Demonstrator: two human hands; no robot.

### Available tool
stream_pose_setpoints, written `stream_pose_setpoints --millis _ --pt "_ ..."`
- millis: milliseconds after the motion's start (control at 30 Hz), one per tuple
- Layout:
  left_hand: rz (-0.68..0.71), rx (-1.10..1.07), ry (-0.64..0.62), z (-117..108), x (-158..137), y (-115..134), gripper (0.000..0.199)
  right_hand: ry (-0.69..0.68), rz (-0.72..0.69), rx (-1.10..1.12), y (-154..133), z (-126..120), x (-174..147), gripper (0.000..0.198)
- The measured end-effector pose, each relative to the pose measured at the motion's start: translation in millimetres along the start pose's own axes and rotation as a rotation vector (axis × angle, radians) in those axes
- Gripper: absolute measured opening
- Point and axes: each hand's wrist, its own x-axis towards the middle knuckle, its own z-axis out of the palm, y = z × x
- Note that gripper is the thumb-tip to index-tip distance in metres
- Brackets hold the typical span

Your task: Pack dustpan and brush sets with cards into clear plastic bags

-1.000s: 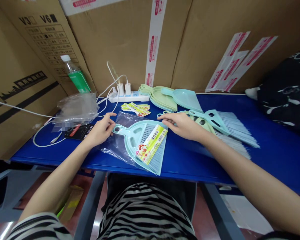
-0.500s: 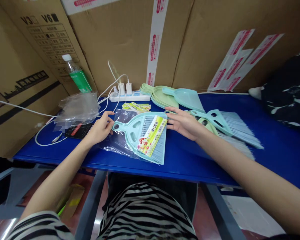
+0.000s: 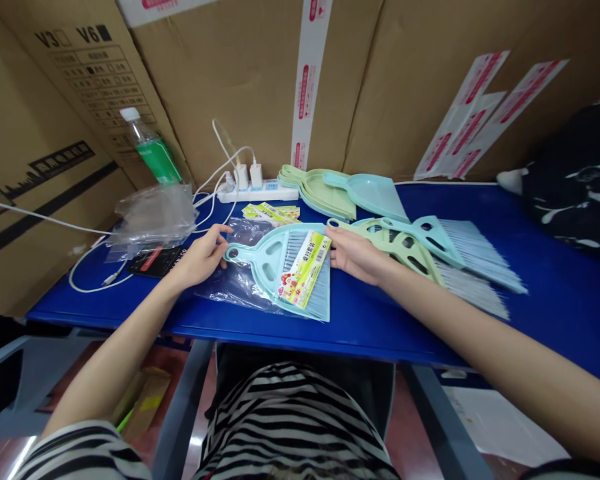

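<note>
On the blue table lies a light-blue dustpan (image 3: 266, 261) with a matching brush (image 3: 323, 293) nested in it. A yellow-green printed label card (image 3: 305, 268) rests across the bristles. My left hand (image 3: 204, 255) is at the handle's looped end, with curled fingers and thumb around it. My right hand (image 3: 354, 253) grips the dustpan's wide edge at the upper right corner, its fingers bent and partly hidden. Beneath the handle side spreads a clear plastic bag (image 3: 220, 288).
Behind are more label cards (image 3: 271, 213), a power strip (image 3: 260, 193) with cables, and stacked dustpans (image 3: 375, 193). Green and blue brushes (image 3: 430, 243) lie to the right. Plastic bags (image 3: 155, 217), a black item (image 3: 155, 261) and a bottle (image 3: 155, 157) stand left. Cardboard walls the back.
My right hand has moved slightly left and its spread fingers have closed on the dustpan's edge, uncovering more of the green brush. My left hand has stayed at the handle.
</note>
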Motion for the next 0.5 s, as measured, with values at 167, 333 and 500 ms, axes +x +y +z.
stream_pose_setpoints --millis 167,333,500 --pt "0.068 0.045 -0.045 -6.4 0.4 -3.4 0.023 0.016 -0.005 -0.111 -0.5 0.6 0.6 0.020" --pt "0.079 -0.017 -0.117 -8.0 1.0 -7.4 0.033 -0.040 -0.045 -0.195 -1.4 -6.3 3.6 0.016" --pt "0.014 -0.129 -0.118 -8.0 -0.2 -5.7 0.034 -0.011 -0.037 -0.202 -3.1 -6.9 3.9 0.021"
